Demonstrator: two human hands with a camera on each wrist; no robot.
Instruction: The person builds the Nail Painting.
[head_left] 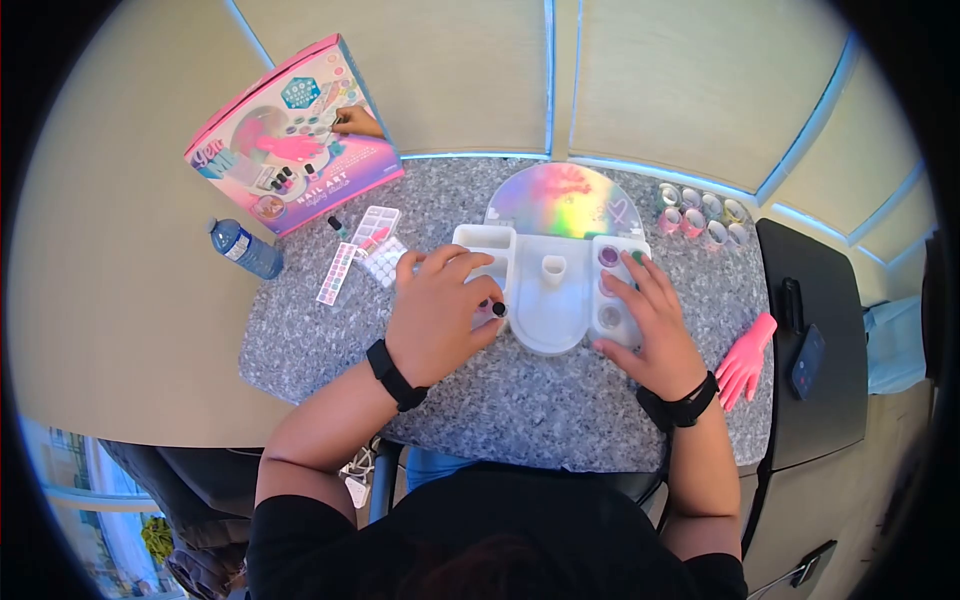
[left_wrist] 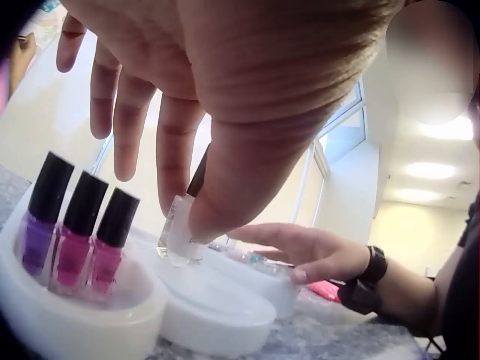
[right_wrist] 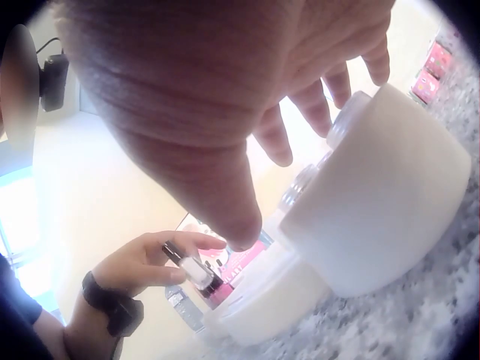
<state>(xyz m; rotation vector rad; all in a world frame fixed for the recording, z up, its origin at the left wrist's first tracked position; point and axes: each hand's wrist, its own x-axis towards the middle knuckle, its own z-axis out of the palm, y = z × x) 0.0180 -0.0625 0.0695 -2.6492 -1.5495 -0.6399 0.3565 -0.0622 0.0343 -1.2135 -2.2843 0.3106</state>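
Both arms reach forward from bent elbows, the left forearm [head_left: 325, 425] slanting inward and the right forearm [head_left: 705, 465] running more directly ahead. The left hand [head_left: 435, 310] is palm down, its thumb [left_wrist: 240, 176] and forefinger [left_wrist: 178, 142] closed in a pinch grip. Its other three fingers [left_wrist: 131, 135] hang forward of that pinch, separate from one another and nearly straight. The right hand [head_left: 655, 330] is palm down too — fingers [right_wrist: 274, 139] spread and gently bent, angled forward and toward the left hand. The right thumb [right_wrist: 232, 214] stands out from those fingers, extended inward. The two hands are apart — neither touches the other.
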